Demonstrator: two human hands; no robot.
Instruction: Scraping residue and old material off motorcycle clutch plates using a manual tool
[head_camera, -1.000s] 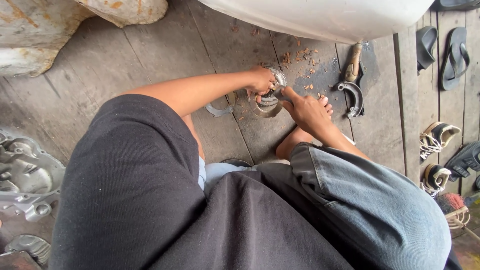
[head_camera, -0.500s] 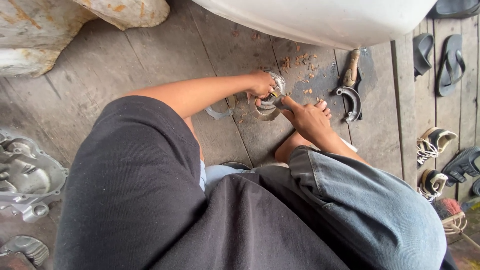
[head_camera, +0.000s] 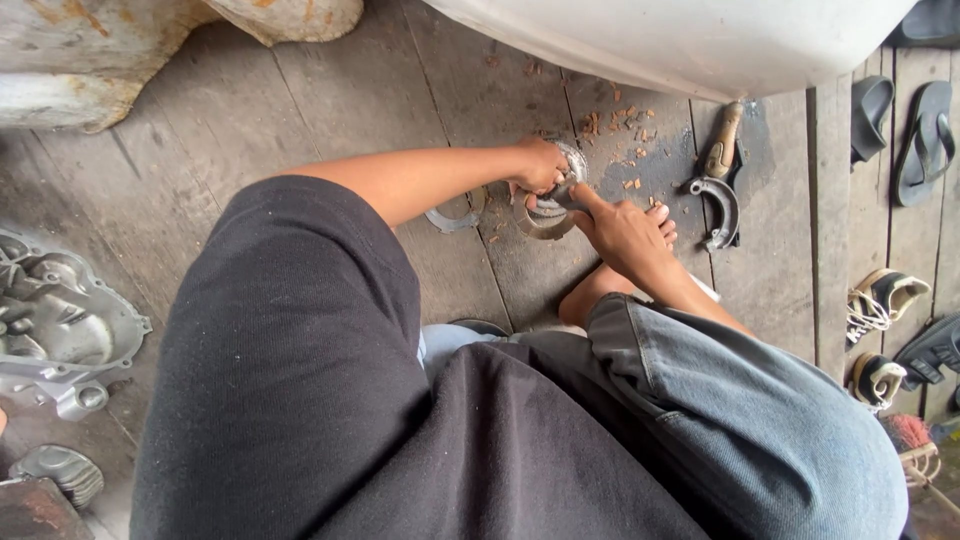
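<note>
I see both hands meeting over a curved metal brake shoe (head_camera: 548, 215) lying on the wooden plank floor (head_camera: 330, 110). The left hand (head_camera: 540, 165) is curled tight over the upper end of the shoe, gripping it from above. The right hand (head_camera: 622, 232) sits just right of the shoe, its forefinger stretched out and pressed against the metal, the other fingers loosely folded; I cannot tell whether it holds a small tool.

The shoe is an arc, lying flat, its long axis running roughly from the left hand down towards the right hand, the open side of the curve facing up and left as far as I can tell.

Just left of the shoe lies a thin grey crescent piece (head_camera: 452, 218). Right of the shoe, well apart, a second brake shoe (head_camera: 722, 208) rests with a wooden-handled tool (head_camera: 724, 140) touching its upper end. Reddish-brown chips (head_camera: 622, 125) are scattered above and right of the shoe. A bare foot (head_camera: 662, 222) shows just beyond the right hand. Far left of the shoe sits a grey engine cover (head_camera: 60, 335); far right, sandals (head_camera: 905, 125) and shoes (head_camera: 880, 295). A white curved body (head_camera: 680, 40) hangs over the planks above the shoe.
</note>
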